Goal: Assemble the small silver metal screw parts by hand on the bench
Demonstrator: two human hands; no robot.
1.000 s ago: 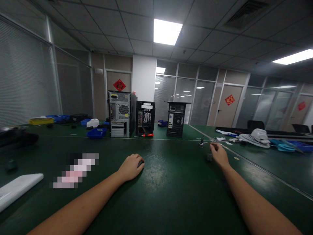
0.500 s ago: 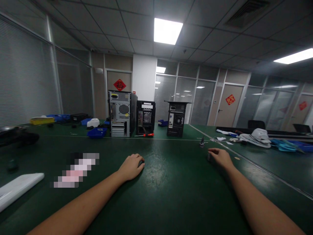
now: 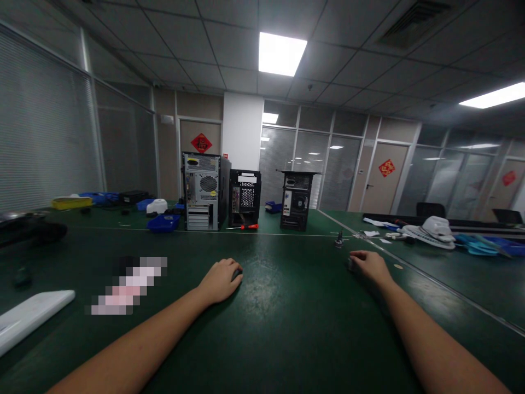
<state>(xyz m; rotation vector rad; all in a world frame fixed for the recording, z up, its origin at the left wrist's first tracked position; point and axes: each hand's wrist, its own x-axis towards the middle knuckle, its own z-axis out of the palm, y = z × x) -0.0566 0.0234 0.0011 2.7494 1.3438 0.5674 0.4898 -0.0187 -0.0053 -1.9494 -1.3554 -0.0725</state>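
Observation:
My left hand (image 3: 221, 282) rests low over the green table (image 3: 287, 328), closed on a small dark rounded object (image 3: 237, 273) that shows only between thumb and fingers. Further right, my right hand (image 3: 372, 266) pinches a small dark upright piece (image 3: 351, 264) between thumb and fingertips; its kind is unclear. Just beyond that hand stands a small dark metallic part (image 3: 338, 239). A flat round tan disc (image 3: 398, 266) lies to the right of my right hand.
Three computer cases stand at the back: a tall one (image 3: 203, 191), a smaller open one (image 3: 245, 197) and a black one (image 3: 295, 201). A red-handled screwdriver (image 3: 250, 226) lies before them. A blue tray (image 3: 163, 222), a white panel (image 3: 36, 317) and a white fan-like part (image 3: 430, 232) lie around.

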